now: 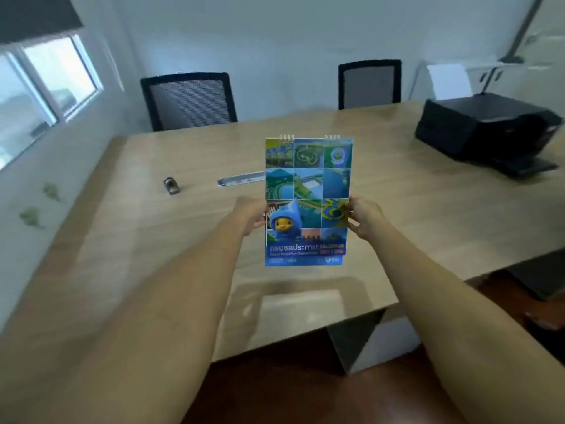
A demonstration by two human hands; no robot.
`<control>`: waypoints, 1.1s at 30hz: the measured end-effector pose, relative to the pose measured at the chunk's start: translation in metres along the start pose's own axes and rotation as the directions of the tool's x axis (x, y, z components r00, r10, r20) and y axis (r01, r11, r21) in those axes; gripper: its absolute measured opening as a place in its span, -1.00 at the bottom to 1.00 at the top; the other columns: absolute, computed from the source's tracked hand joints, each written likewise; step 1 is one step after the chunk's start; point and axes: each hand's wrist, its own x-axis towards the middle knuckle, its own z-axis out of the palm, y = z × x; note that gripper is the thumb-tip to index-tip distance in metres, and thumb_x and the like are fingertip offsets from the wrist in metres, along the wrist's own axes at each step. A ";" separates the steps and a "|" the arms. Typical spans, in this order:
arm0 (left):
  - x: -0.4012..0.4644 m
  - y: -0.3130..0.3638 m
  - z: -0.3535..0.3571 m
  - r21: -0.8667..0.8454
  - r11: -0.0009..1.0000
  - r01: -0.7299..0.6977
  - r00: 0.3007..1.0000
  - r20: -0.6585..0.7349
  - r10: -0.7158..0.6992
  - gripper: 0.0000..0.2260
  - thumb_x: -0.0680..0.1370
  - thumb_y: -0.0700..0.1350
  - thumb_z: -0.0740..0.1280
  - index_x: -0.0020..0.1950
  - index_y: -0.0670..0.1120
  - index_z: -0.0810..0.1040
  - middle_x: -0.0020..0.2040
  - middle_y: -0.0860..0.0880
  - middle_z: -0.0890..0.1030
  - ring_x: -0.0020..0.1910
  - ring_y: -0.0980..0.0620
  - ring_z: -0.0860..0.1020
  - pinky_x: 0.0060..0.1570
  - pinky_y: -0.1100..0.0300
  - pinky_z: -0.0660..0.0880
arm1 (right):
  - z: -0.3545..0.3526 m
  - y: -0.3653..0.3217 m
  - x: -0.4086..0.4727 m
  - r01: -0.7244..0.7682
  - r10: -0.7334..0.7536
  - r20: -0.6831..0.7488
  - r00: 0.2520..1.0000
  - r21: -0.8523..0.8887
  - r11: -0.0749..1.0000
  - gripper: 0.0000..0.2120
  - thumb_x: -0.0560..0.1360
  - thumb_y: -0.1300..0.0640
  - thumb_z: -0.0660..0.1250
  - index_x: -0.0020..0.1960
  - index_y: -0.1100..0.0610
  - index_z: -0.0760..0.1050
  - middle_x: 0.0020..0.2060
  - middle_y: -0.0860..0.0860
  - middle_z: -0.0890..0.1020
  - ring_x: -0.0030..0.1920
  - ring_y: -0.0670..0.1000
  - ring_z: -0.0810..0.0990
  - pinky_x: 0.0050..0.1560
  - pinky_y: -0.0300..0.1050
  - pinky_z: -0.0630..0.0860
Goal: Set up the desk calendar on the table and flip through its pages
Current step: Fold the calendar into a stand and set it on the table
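I see my left hand [253,214] and my right hand [363,217] each pinching one side edge of the tall blue spiral-bound desk calendar [307,200], fingers closed on it at its lower half, so it is held upright above the light wooden table [128,228], cover toward me. Left of the calendar, a small dark metal object [171,185] and a clear plastic strip [241,179] lie on the table. Far right of the calendar sits a black printer [486,130], and behind it stand two black mesh chairs [189,99].
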 end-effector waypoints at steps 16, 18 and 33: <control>0.027 -0.066 -0.214 0.174 0.983 -0.054 0.830 -0.540 0.141 -0.86 0.34 -0.18 0.42 -0.29 0.00 0.47 -0.34 0.08 0.54 -0.20 -0.03 0.58 -0.17 0.21 0.53 | 0.273 0.038 0.015 0.031 0.022 0.420 0.907 -0.119 0.992 -0.76 0.51 0.34 0.16 -0.13 0.06 0.52 -0.40 -0.04 0.57 -0.41 -0.09 0.53 -0.49 -0.28 0.42; 0.024 -0.071 -0.213 0.233 0.970 -0.065 0.809 -0.557 0.188 -0.89 0.34 -0.18 0.43 -0.22 -0.04 0.52 -0.36 0.08 0.52 -0.26 0.02 0.51 -0.30 0.26 0.41 | 0.283 0.039 0.022 0.029 0.028 0.424 0.905 -0.129 0.991 -0.77 0.51 0.34 0.16 -0.04 0.07 0.52 -0.32 -0.01 0.54 -0.41 -0.11 0.52 -0.38 -0.23 0.43; 0.022 -0.078 -0.212 0.391 0.916 -0.094 0.908 -0.343 0.240 -0.88 0.32 -0.23 0.48 -0.17 -0.10 0.65 -0.27 -0.01 0.63 -0.33 0.15 0.53 -0.34 0.35 0.44 | 0.301 0.044 0.052 0.088 0.113 0.509 0.853 -0.353 0.931 -0.61 0.60 0.26 0.03 0.38 0.17 0.41 0.30 0.21 0.52 0.25 0.31 0.49 -0.01 -0.05 0.47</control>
